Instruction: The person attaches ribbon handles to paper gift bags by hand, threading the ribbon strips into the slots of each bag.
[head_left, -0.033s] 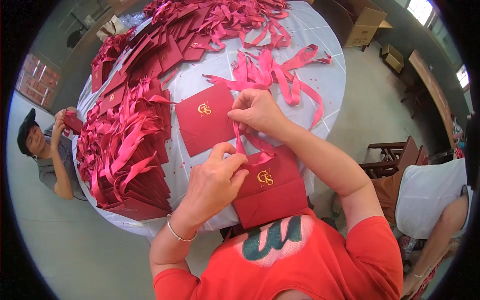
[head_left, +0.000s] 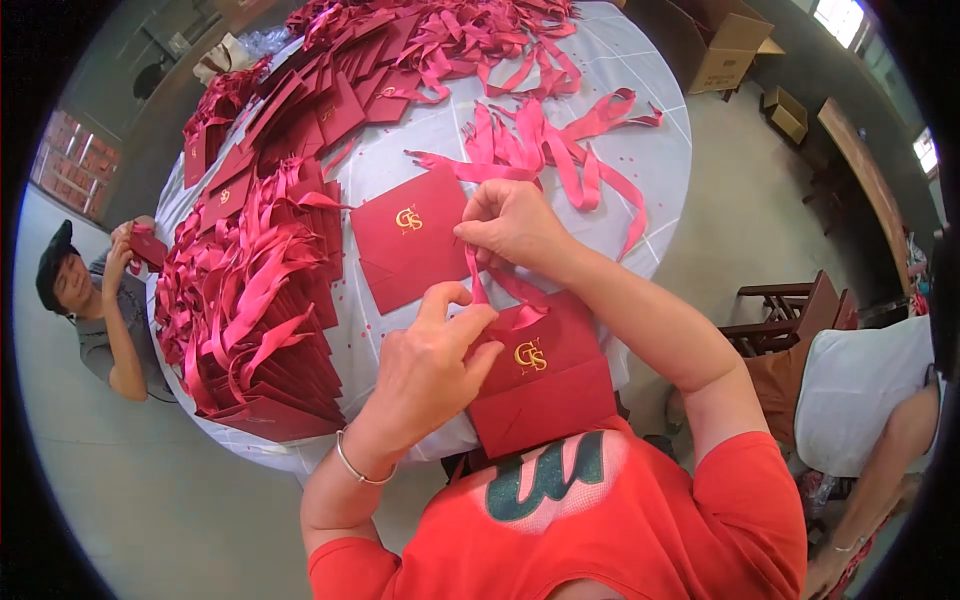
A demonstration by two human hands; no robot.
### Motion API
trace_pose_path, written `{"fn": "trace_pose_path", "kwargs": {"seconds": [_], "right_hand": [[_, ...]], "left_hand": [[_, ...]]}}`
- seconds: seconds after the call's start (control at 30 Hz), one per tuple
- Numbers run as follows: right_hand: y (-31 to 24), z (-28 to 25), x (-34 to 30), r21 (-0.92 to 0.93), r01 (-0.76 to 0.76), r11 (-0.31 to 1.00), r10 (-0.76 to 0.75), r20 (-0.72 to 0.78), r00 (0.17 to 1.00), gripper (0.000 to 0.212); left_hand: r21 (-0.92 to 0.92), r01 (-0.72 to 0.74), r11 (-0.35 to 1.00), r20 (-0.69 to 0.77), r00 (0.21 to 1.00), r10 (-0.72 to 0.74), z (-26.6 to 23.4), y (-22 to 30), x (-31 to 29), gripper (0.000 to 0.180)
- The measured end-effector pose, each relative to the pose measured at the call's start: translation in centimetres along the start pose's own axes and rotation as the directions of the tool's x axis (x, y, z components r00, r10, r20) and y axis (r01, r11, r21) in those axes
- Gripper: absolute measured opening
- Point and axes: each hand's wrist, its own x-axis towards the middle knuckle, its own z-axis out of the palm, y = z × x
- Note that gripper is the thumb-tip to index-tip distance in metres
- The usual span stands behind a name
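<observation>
A red paper bag [head_left: 540, 405] with a gold emblem lies flat at the table's near edge, against my shirt. A pink ribbon [head_left: 478, 275] rises from its top edge, and both hands pinch it. My left hand [head_left: 430, 355] is closed on the ribbon's lower part, beside the bag's upper left corner. Further up, my right hand [head_left: 512, 222] pinches the same ribbon between thumb and fingers, over the right edge of a second red bag [head_left: 405, 245] lying flat. The exact fingertip holds are partly hidden.
Loose pink ribbons [head_left: 535, 140] lie beyond my right hand. A dense stack of ribboned bags [head_left: 255, 310] stands at left, with more bags [head_left: 335, 105] piled behind on the white-covered table [head_left: 650, 190]. Another person [head_left: 95, 300] holds a bag at left; another person's arm [head_left: 885, 470] shows at right.
</observation>
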Motion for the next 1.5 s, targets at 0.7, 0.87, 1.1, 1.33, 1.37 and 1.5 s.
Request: {"fn": "trace_pose_path", "kwargs": {"seconds": [0.7, 0.87, 1.1, 1.33, 1.37, 1.5], "right_hand": [[0.7, 0.4, 0.1, -0.003, 0.048, 0.999, -0.047, 0.029, 0.998, 0.011], [0.6, 0.3, 0.0, -0.006, 0.035, 0.999, -0.035, -0.009, 0.999, 0.012], [0.7, 0.1, 0.5, 0.046, 0.031, 0.998, -0.030, -0.030, 0.999, 0.015], [0.2, 0.7, 0.0, 0.057, 0.028, 0.998, -0.027, -0.005, 1.000, 0.017], [0.2, 0.7, 0.0, 0.064, 0.022, 0.998, -0.022, 0.000, 1.000, 0.017], [0.0, 0.7, -0.2, 0.099, 0.000, 0.995, -0.003, 0.027, 1.000, 0.018]], "left_hand": [[-0.298, 0.218, 0.929, 0.009, 0.974, -0.226, 1.7, -0.9, 1.8, 0.019], [-0.126, 0.123, 0.984, -0.140, 0.980, -0.141, 0.7, -2.1, 0.0, 0.012], [-0.146, 0.135, 0.980, 0.037, 0.991, -0.131, 0.6, -2.0, -0.6, 0.017], [-0.439, 0.423, 0.793, 0.305, 0.900, -0.311, 0.1, -2.5, -0.5, 0.019], [-0.460, 0.491, 0.740, 0.356, 0.865, -0.353, -0.2, -2.2, -0.3, 0.019], [-0.512, 0.480, 0.712, 0.362, 0.873, -0.327, 0.4, -2.5, -0.5, 0.018]]}}
